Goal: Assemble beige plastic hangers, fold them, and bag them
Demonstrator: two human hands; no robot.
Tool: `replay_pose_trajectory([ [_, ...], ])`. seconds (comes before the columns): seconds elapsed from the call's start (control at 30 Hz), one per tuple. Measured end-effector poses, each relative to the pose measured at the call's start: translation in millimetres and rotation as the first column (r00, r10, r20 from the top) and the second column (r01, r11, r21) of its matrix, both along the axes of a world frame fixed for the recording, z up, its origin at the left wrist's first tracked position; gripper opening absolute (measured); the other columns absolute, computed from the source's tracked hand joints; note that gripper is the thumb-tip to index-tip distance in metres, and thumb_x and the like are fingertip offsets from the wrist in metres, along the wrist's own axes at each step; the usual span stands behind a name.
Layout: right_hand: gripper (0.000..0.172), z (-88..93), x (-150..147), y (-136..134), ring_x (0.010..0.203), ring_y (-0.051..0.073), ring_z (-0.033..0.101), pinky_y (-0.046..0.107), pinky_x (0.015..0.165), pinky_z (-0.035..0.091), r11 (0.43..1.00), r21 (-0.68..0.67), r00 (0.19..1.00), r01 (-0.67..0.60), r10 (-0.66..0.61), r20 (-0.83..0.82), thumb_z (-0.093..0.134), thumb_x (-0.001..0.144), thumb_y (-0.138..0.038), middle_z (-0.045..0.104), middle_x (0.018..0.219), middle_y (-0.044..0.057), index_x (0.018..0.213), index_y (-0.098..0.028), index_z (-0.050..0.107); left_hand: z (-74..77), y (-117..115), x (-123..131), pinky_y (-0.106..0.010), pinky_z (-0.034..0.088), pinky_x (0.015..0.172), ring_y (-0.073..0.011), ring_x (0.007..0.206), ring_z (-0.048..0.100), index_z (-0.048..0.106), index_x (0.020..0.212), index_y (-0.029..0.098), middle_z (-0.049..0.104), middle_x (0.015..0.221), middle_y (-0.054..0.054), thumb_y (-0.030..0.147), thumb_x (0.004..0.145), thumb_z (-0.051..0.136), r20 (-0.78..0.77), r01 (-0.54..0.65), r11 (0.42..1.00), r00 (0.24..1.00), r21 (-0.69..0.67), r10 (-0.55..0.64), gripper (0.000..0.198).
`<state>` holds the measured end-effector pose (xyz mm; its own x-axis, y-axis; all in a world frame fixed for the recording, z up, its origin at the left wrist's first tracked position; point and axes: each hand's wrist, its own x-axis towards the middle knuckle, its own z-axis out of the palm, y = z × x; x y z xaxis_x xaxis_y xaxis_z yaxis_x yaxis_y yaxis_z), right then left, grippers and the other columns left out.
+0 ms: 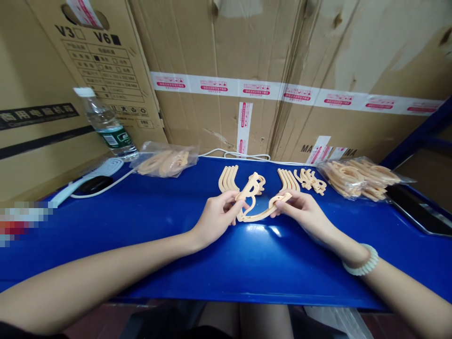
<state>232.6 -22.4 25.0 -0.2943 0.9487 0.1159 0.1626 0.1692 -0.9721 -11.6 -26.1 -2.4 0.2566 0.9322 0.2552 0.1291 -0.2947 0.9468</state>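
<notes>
A beige plastic folding hanger (260, 217) is held low over the blue table, its curved arm spanning the gap between both hands. My left hand (219, 213) is closed around its left part, where an upright piece with loops rises. My right hand (306, 213) pinches the right end of the curved arm between thumb and fingers. Just behind lie a row of curved arm pieces (229, 179) on the left and another row of curved pieces (287, 180) on the right. Small hook-shaped pieces (312, 181) lie beside the right row. More looped pieces (261, 182) are partly hidden behind the hanger.
Bagged beige parts lie at the left (164, 161) and right (358, 176) of the blue table (212, 268). A water bottle (108, 127), a black mouse (94, 184) and a white cable stand left. A dark tablet-like device (422, 212) lies right. Cardboard boxes (219, 52) wall the back.
</notes>
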Motion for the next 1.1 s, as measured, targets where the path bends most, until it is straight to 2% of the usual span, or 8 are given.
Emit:
replay_pose_trajectory([
  [0.23, 0.03, -1.9, 4.4, 1.8, 0.071, 0.018, 0.069, 0.033, 0.072, 0.055, 1.0, 0.007, 0.999, 0.03, -0.029, -0.021, 0.079, 0.081, -0.048, 0.073, 0.086, 0.005, 0.088, -0.019, 0.073, -2.9, 2.0, -2.1, -0.022, 0.047, 0.044, -0.0086, 0.045, 0.055, 0.062, 0.1, 0.014, 0.077, 0.091, -0.009, 0.04, 0.097, 0.051, -0.01, -0.031, 0.998, 0.999, 0.06, 0.031, 0.029],
  [0.4, 0.024, -8.0, 10.1, 5.7, 0.064, 0.014, 0.055, 0.029, 0.06, 0.046, 0.992, 0.046, 0.994, 0.113, -0.113, -0.012, 0.082, 0.079, -0.043, 0.069, 0.081, 0.003, 0.085, -0.02, 0.076, -3.8, 4.1, -0.9, -0.022, 0.046, 0.046, -0.0088, 0.046, 0.056, 0.061, 0.089, 0.014, 0.076, 0.086, -0.009, 0.043, 0.098, 0.05, -0.012, -0.034, 0.999, 0.999, 0.031, 0.035, 0.032],
  [0.53, 0.022, -11.5, 11.0, 6.3, 0.064, 0.013, 0.05, 0.028, 0.057, 0.039, 0.988, -0.001, 0.985, 0.156, -0.155, -0.069, 0.083, 0.077, -0.041, 0.068, 0.082, 0.002, 0.085, -0.02, 0.077, -5.9, 3.9, -0.4, -0.023, 0.047, 0.047, -0.0096, 0.046, 0.056, 0.058, 0.089, 0.015, 0.077, 0.084, -0.009, 0.041, 0.097, 0.051, -0.009, -0.011, 1.0, 1.0, 0.002, 0.011, 0.028],
  [0.7, 0.025, -5.4, 9.5, 7.3, 0.058, 0.012, 0.045, 0.028, 0.052, 0.037, 0.977, -0.068, 0.967, 0.2, -0.208, -0.15, 0.086, 0.071, -0.04, 0.064, 0.074, 0.001, 0.083, -0.021, 0.076, -4.8, 2.5, -1.0, -0.023, 0.049, 0.051, -0.0105, 0.048, 0.058, 0.062, 0.09, 0.014, 0.077, 0.082, -0.009, 0.037, 0.096, 0.05, -0.049, -0.013, 1.0, 0.999, 0.003, 0.013, 0.027],
  [0.83, 0.027, 0.7, 13.3, 10.8, 0.057, 0.01, 0.05, 0.026, 0.051, 0.044, 0.971, -0.096, 0.936, 0.217, -0.235, -0.261, 0.088, 0.07, -0.04, 0.062, 0.076, 0.0, 0.076, -0.021, 0.07, -2.5, 1.1, -0.8, -0.024, 0.05, 0.053, -0.0117, 0.053, 0.061, 0.063, 0.089, 0.014, 0.077, 0.087, -0.009, 0.038, 0.095, 0.051, -0.062, -0.018, 1.0, 0.998, 0.001, 0.018, 0.028],
  [0.93, 0.029, 2.1, 14.9, 12.0, 0.061, 0.011, 0.059, 0.027, 0.057, 0.054, 0.982, -0.081, 0.94, 0.169, -0.185, -0.285, 0.088, 0.071, -0.041, 0.063, 0.081, 0.0, 0.082, -0.021, 0.07, -1.2, 0.2, -2.2, -0.025, 0.049, 0.057, -0.0136, 0.059, 0.063, 0.066, 0.083, 0.014, 0.074, 0.081, -0.006, 0.038, 0.096, 0.051, -0.095, -0.024, 0.999, 0.995, 0.026, 0.027, 0.031],
  [1.03, 0.031, 0.1, 11.5, 9.8, 0.066, 0.014, 0.067, 0.028, 0.062, 0.06, 0.992, -0.09, 0.96, 0.09, -0.11, -0.256, 0.088, 0.073, -0.041, 0.068, 0.082, 0.001, 0.088, -0.021, 0.069, 0.9, -0.4, -3.9, -0.027, 0.049, 0.063, -0.0162, 0.066, 0.063, 0.067, 0.077, 0.015, 0.069, 0.074, -0.005, 0.036, 0.095, 0.051, -0.16, 0.01, 0.99, 0.987, 0.142, 0.013, 0.032],
  [1.1, 0.032, -2.8, 7.0, 7.4, 0.069, 0.015, 0.071, 0.028, 0.064, 0.062, 0.993, -0.118, 0.975, 0.024, -0.049, -0.216, 0.087, 0.074, -0.041, 0.071, 0.08, 0.002, 0.088, -0.02, 0.068, 2.7, 0.4, -4.2, -0.03, 0.05, 0.073, -0.0186, 0.078, 0.064, 0.067, 0.077, 0.016, 0.069, 0.085, -0.006, 0.035, 0.093, 0.053, -0.184, 0.094, 0.967, 0.982, 0.236, -0.051, 0.029],
])
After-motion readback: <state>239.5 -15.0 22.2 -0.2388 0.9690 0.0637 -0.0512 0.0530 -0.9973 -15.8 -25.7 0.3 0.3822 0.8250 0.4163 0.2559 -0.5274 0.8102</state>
